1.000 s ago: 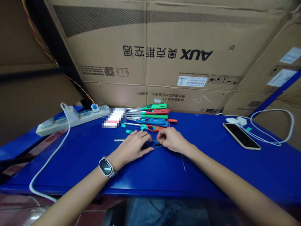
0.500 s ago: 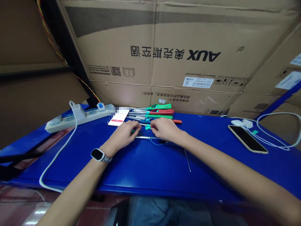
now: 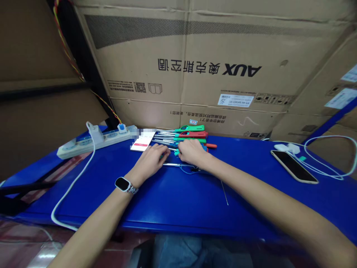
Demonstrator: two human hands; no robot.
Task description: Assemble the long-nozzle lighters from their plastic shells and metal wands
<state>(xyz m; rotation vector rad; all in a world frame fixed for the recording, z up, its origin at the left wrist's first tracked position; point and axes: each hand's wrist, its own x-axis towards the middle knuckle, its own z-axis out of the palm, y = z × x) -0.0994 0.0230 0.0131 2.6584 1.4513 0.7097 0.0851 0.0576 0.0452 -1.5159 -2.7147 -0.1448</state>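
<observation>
My left hand (image 3: pixel 154 158) is over the table with its fingers curled and thumb close to them; a speck of green shows at its fingertips, too small to name. Beside it, my right hand (image 3: pixel 193 152) has its fingers closed at a small teal-green plastic piece (image 3: pixel 176 152). Just in front of both hands lies a blue long-nosed lighter with a metal barrel (image 3: pixel 171 164), its handle partly under my right wrist. Behind them are several more long lighters, among them a green one (image 3: pixel 192 128) and a red one (image 3: pixel 195 134).
A phone with a lit screen (image 3: pixel 142 140) lies left of the lighters, near a white power strip (image 3: pixel 97 140). A thin metal rod (image 3: pixel 224 193) lies on the blue table (image 3: pixel 178 204). At right are a dark phone (image 3: pixel 294 166) and white charging cables. A large cardboard box (image 3: pixel 206 44) stands behind.
The camera view has shifted slightly. Both hands stay close together at the same place, with only small finger movements. The lighters have not visibly moved.
</observation>
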